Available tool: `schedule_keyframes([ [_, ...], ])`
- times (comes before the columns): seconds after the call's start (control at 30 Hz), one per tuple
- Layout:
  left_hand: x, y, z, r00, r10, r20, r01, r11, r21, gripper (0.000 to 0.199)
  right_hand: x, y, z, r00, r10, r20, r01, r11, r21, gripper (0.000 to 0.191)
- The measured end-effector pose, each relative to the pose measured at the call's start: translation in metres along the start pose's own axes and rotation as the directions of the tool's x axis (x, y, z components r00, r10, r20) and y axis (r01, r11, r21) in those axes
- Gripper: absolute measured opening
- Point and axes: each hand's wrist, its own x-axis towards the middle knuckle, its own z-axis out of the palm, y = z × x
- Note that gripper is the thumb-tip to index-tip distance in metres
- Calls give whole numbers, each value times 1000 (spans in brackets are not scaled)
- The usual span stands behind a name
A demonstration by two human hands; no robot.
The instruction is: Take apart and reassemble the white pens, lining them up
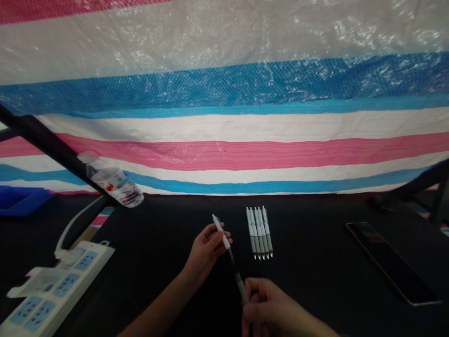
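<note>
Both hands (206,247) bare, forearms (163,302) likewise (left one slim, tapering).

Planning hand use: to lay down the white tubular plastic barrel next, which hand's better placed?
Probably left hand: it holds the white barrel, left of five white-and-grey plastic pens. Right hand holds the grey tubular lower section.

looks from the person's head, forward and down over the black table (315,276). faces the striped sheet (224,154) squarely, beyond the table's far edge, and fills the upper half with it. sits near enough to catch the left hand (206,246) and right hand (268,304) from behind and above, low and near the middle.
</note>
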Motion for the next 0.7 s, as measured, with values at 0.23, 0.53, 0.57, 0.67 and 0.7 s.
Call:
schedule_keyframes([
  [0.23,-2,-2,1,1000,-4,23,4,1000,12,49,1,1,0,999,14,-38,-16,998,-59,34],
  [0.53,-15,-8,12,983,-68,169,41,986,159,46,0,-1,2,997,-75,-25,76,996,44,49],
  [0.57,-16,-9,12,982,-71,178,40,984,173,45,0,-1,1,997,-77,-30,78,996,46,50],
  [0.67,-17,-9,13,982,-70,177,35,980,194,45,0,-2,1,995,-80,-53,83,995,50,51],
  [0.7,-17,-9,13,982,-69,173,34,980,197,45,0,-2,0,995,-83,-56,86,995,50,51],
])
